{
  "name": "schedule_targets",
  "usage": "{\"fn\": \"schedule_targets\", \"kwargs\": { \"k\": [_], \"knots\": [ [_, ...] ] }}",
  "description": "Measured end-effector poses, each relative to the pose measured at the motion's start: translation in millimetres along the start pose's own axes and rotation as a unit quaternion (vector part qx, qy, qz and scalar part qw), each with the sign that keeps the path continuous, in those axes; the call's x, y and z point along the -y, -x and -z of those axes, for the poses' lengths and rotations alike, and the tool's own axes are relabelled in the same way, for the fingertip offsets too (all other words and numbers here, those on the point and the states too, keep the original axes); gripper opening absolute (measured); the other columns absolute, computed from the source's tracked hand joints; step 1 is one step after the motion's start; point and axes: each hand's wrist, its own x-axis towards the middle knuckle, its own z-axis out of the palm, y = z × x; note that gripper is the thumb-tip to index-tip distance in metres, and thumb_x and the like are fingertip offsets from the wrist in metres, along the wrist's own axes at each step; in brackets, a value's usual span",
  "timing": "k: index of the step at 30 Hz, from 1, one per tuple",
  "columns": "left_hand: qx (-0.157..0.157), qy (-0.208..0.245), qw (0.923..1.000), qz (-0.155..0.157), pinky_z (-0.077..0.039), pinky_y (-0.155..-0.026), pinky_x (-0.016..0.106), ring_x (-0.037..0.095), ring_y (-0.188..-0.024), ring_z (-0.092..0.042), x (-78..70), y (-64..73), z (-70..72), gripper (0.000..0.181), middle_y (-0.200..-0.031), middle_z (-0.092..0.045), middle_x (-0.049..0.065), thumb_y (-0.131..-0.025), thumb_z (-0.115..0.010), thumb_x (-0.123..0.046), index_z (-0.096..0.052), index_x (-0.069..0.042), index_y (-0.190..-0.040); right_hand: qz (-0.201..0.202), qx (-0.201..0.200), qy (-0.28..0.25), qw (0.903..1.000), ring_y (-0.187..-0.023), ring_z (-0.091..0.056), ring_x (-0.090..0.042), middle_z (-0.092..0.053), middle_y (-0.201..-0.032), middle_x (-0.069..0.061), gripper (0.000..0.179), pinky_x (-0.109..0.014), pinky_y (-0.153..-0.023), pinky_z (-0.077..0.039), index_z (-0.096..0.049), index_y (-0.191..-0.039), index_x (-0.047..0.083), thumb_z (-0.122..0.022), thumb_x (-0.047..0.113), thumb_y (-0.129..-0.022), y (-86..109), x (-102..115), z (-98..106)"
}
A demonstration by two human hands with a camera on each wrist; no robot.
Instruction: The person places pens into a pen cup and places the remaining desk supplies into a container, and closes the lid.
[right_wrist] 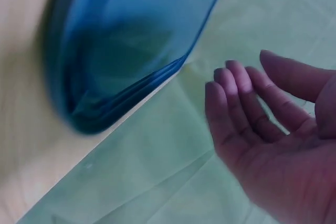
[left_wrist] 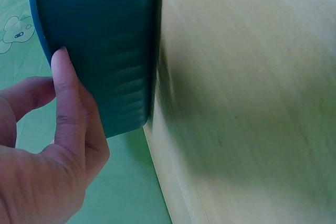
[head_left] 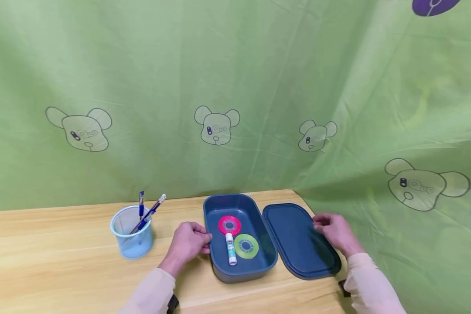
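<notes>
A dark blue rectangular box [head_left: 245, 272] stands uncovered on the table. Inside it lie a pink tape roll [head_left: 222, 225], a yellow-green tape roll [head_left: 240, 247] and a white glue stick [head_left: 230, 249]. My left hand [head_left: 187, 242] pinches the box's left wall, thumb at the rim and fingers on the outer side [left_wrist: 71, 98]. To the right of the box, its dark blue lid [head_left: 298, 240] lies flat. By the lid's right edge is my right hand [head_left: 335, 231], fingers loosely bent; the right wrist view shows this hand apart from the lid [right_wrist: 131, 35], holding nothing.
A light blue mesh pen cup [head_left: 135, 246] with several pens and pencils [head_left: 151, 213] stands left of the box. A green curtain [head_left: 161, 87] with bear prints hangs behind the wooden table [head_left: 63, 253] and along its right edge.
</notes>
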Motion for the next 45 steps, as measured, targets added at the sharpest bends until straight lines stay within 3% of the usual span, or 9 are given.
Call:
{"fn": "schedule_targets", "kwargs": {
  "k": [5, 10, 17, 29, 37, 45],
  "knots": [
    [0.0, -0.007, 1.0, 0.005, -0.056, -0.057, 0.034, 0.017, -0.053, -0.06, -1.4, -1.1, -0.4, 0.016, -0.072, -0.059, 0.014, -0.08, -0.064, -0.002, -0.055, 0.006, -0.091, -0.05, 0.007, 0.062, 0.9968, -0.086, -0.056, -0.032, -0.062, -0.093, -0.018, 0.024, -0.04, -0.07, -0.046, -0.062, -0.099, -0.005, -0.06, 0.008, -0.078, -0.6, -21.5, 4.2],
    [-0.008, -0.01, 0.9999, 0.008, -0.056, -0.056, 0.034, 0.017, -0.052, -0.06, -2.3, -1.9, -0.1, 0.016, -0.074, -0.058, 0.014, -0.08, -0.064, -0.002, -0.055, 0.005, -0.091, -0.088, 0.028, 0.064, 0.9937, -0.084, -0.054, -0.031, -0.061, -0.093, -0.018, 0.024, -0.039, -0.068, -0.046, -0.062, -0.099, -0.004, -0.061, 0.009, -0.078, -3.0, -37.2, 5.7],
    [0.002, -0.003, 1.0, 0.005, -0.056, -0.057, 0.035, 0.016, -0.051, -0.06, -1.0, -0.6, 0.6, 0.016, -0.072, -0.059, 0.014, -0.081, -0.063, -0.001, -0.054, 0.006, -0.092, -0.092, 0.057, 0.066, 0.992, -0.07, -0.052, -0.022, -0.059, -0.078, -0.009, 0.015, -0.029, -0.055, -0.043, -0.063, -0.086, -0.002, -0.064, 0.007, -0.075, -5.7, -49.1, 2.8],
    [0.008, 0.002, 1.0, 0.003, -0.056, -0.056, 0.036, 0.017, -0.051, -0.06, -0.4, -1.0, 0.3, 0.017, -0.072, -0.059, 0.016, -0.082, -0.061, -0.001, -0.054, 0.007, -0.095, -0.098, 0.077, 0.039, 0.9915, -0.062, -0.051, -0.019, -0.056, -0.074, -0.007, 0.013, -0.029, -0.052, -0.043, -0.062, -0.084, -0.004, -0.056, 0.004, -0.076, -8.4, -56.6, 1.6],
    [0.012, 0.004, 0.9998, 0.015, -0.056, -0.054, 0.034, 0.018, -0.051, -0.06, -2.1, -0.4, 0.7, 0.016, -0.069, -0.059, 0.016, -0.082, -0.062, -0.001, -0.054, 0.007, -0.094, -0.08, 0.08, 0.08, 0.9904, -0.065, -0.05, -0.02, -0.055, -0.071, -0.004, 0.011, -0.029, -0.054, -0.041, -0.063, -0.082, -0.001, -0.057, 0.009, -0.08, -6.9, -57.3, 6.4],
    [0.018, -0.004, 0.9998, 0.006, -0.055, -0.052, 0.031, 0.017, -0.051, -0.06, -3.4, -2.4, 2.3, 0.016, -0.069, -0.06, 0.017, -0.082, -0.061, 0.0, -0.054, 0.008, -0.093, -0.059, 0.072, 0.111, 0.9894, -0.071, -0.053, -0.024, -0.059, -0.078, -0.01, 0.016, -0.036, -0.059, -0.045, -0.064, -0.087, -0.003, -0.058, 0.01, -0.08, -9.9, -57.0, 12.8]
  ]
}}
